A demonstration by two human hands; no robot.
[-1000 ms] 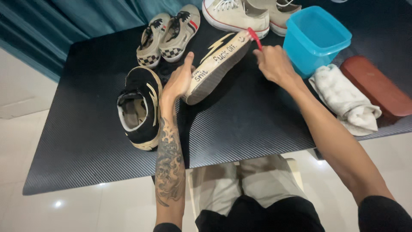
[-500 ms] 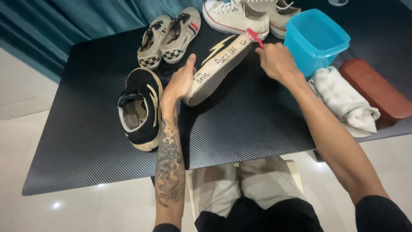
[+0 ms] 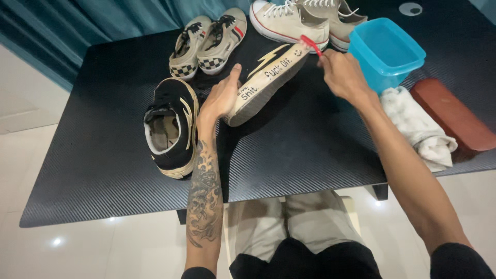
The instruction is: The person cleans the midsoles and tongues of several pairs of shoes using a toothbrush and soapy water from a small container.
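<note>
Both hands are occupied: the tilted shoe (image 3: pixel 263 85) is gripped by the left hand (image 3: pixel 221 98), the red brush (image 3: pixel 310 44) by the right hand (image 3: pixel 342 75); short strokes along the sole edge are best.

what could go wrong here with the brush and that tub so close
The right hand works a red brush at the toe of the tilted shoe, right beside the blue tub; a wide stroke might knock it. The left hand only props the shoe at its heel, so it could slip. Flicked dirt may hit the white sneakers close behind.
</note>
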